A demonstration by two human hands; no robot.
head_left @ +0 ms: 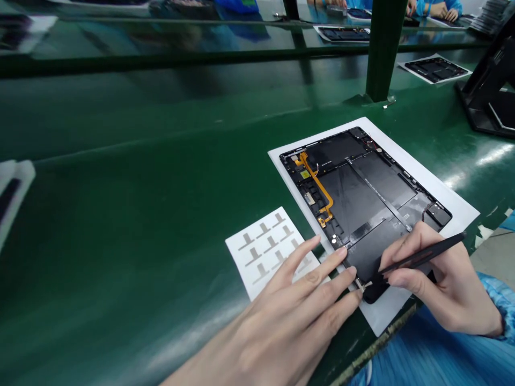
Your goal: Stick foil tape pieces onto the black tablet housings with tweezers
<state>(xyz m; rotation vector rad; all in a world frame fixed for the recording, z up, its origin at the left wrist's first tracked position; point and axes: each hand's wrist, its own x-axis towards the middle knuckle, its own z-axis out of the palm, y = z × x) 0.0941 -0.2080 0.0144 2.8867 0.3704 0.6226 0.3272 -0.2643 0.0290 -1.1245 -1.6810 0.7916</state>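
An opened tablet housing (pixel 374 182) with black battery cells and an orange flex cable (pixel 322 187) lies on a white sheet (pixel 454 206). My right hand (pixel 438 284) grips black tweezers (pixel 422 256), their tips at the housing's near corner. A small pale T-shaped piece (pixel 364 288) sits at the tips; whether they pinch it is unclear. My left hand (pixel 293 311) is spread, its fingertips resting along the housing's near left edge. Partly under that hand is a white card (pixel 241 257) bearing rows of grey T-shaped stickers (pixel 263 229).
A green post (pixel 384 48) rises behind the housing. Another housing (pixel 436 69) lies at the back right, beside a black stand (pixel 483 86). Across the bench, co-workers' hands (pixel 444 12) in blue sleeves handle similar parts. The green bench's front edge (pixel 374 348) runs close to me.
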